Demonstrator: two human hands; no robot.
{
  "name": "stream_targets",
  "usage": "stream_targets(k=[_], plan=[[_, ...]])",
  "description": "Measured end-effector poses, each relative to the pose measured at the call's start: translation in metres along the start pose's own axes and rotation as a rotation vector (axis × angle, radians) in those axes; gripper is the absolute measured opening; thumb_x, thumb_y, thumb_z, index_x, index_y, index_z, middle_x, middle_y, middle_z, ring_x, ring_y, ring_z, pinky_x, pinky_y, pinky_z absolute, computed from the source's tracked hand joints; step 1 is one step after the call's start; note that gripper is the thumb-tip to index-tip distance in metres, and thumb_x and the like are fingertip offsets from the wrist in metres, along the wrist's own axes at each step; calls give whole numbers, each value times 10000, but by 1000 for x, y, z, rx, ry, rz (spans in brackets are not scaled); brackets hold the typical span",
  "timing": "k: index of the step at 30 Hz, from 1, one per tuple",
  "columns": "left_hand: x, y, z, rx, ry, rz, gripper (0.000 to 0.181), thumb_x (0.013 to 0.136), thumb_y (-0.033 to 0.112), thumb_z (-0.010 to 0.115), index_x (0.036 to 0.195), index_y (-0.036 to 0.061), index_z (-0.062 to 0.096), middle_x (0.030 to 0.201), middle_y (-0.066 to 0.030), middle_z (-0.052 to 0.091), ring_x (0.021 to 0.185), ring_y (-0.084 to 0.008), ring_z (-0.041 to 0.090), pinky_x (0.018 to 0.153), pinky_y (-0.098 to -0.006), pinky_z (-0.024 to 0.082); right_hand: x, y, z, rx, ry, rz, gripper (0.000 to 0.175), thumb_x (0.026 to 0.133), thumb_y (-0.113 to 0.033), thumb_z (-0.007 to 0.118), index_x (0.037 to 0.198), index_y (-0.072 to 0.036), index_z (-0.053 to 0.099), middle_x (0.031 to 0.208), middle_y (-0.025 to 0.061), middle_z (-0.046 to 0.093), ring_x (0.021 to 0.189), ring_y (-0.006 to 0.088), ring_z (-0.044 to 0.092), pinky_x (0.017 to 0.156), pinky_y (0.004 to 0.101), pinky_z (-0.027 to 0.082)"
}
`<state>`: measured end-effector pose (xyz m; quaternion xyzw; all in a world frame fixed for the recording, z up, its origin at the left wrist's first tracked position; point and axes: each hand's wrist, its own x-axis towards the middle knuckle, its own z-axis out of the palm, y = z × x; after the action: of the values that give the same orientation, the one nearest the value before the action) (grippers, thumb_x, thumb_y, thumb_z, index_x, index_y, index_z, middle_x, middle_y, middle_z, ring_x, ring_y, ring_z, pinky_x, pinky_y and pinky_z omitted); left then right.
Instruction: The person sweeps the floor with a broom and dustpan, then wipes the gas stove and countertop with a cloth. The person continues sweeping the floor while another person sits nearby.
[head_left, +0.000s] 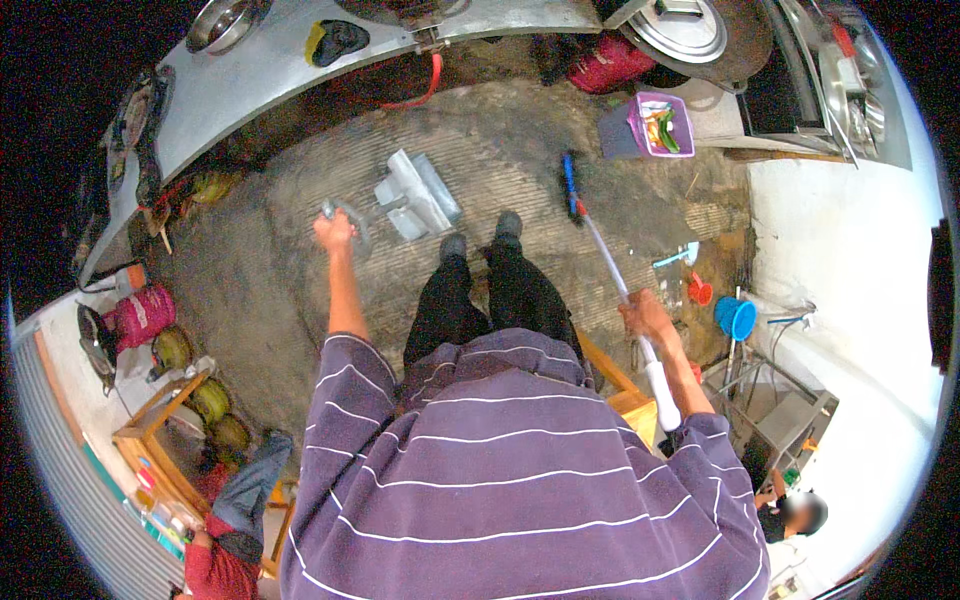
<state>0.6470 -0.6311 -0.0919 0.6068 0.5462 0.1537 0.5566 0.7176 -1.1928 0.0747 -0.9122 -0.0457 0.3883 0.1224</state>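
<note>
With my right hand (646, 318) I grip the white pole of a long-handled brush (569, 176), whose blue head with dark bristles rests on the floor to the right of my feet. My left hand (335, 230) is closed around a blurred grey object, seemingly a handle, beside its knuckles; its exact kind is unclear. Between that hand and my feet lies a grey metal or plastic dustpan-like piece (420, 196) on the ribbed concrete floor.
A metal counter (247, 82) curves across the front left. Beyond the brush stands a bin with a purple liner (637, 124) holding scraps. A blue bucket (735, 318), red dipper (700, 289) and light-blue brush (679, 256) are at right. Two people, one at each lower side, are nearby.
</note>
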Motion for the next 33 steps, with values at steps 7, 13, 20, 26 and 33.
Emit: stream_targets(k=[7, 13, 20, 26, 33], plan=[[-8, 1, -1, -20, 14, -32, 109, 730, 70, 513, 671, -7, 463, 483, -64, 472, 343, -135, 447, 291, -281, 371, -45, -88, -48, 223, -354, 106, 326, 753, -140, 496, 1003, 69, 501, 574, 51, 528, 443, 102, 476, 387, 244, 385], [-6, 5, -4, 138, 38, -25, 141, 741, 85, 526, 656, -3, 456, 460, -68, 461, 331, -139, 445, 282, -281, 363, -78, -114, -87, 389, -408, 142, 307, 750, -109, 481, 1016, 33, 539, 554, 23, 511, 427, 66, 457, 367, 203, 359], [-7, 3, 5, -16, 45, -28, 161, 725, 72, 545, 634, -16, 446, 441, -72, 462, 335, -154, 467, 294, -297, 384, -84, -92, -112, 214, -206, 165, 363, 740, -145, 525, 1053, 38, 518, 521, 57, 493, 431, 104, 479, 400, 260, 384], [-3, -1, 11, 156, 91, 35, 139, 701, 65, 562, 631, -43, 507, 463, -96, 496, 348, -174, 492, 310, -317, 389, 0, -53, -51, 23, -34, -98, 280, 721, -184, 549, 851, 64, 537, 721, 267, 547, 729, 424, 538, 627, 442, 434], [-26, 24, 34, 162, 121, 8, 140, 711, 72, 537, 625, -34, 504, 456, -90, 490, 336, -166, 475, 307, -311, 390, 47, -84, -19, -9, -145, -253, 322, 690, -208, 588, 730, 100, 504, 767, 311, 534, 810, 412, 536, 674, 430, 448]])
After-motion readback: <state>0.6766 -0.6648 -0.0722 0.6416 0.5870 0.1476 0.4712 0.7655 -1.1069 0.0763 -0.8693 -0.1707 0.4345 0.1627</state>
